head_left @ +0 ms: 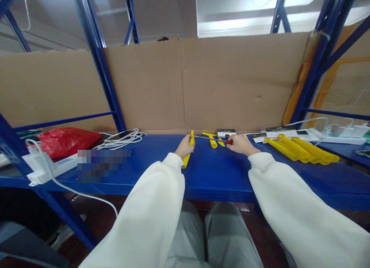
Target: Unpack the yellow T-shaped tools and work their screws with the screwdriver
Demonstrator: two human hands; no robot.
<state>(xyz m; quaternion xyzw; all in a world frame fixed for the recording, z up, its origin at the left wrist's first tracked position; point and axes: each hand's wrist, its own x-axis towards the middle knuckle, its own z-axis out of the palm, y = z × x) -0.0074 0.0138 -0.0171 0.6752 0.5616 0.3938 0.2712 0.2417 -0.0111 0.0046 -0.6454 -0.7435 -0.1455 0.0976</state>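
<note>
My left hand is closed around a yellow plastic piece, held upright above the blue table. In my right hand is the red handle of a screwdriver; its thin shaft points left and its tip meets the upper part of the yellow piece. Between my hands, a yellow T-shaped part lies on the table, with a small yellow piece beside it. Just behind my right hand stands a small black-and-white box.
Several yellow tubes lie at the right by more boxes and a white power strip. At the left are coiled white cable, a red bag and another power strip. Cardboard stands along the back.
</note>
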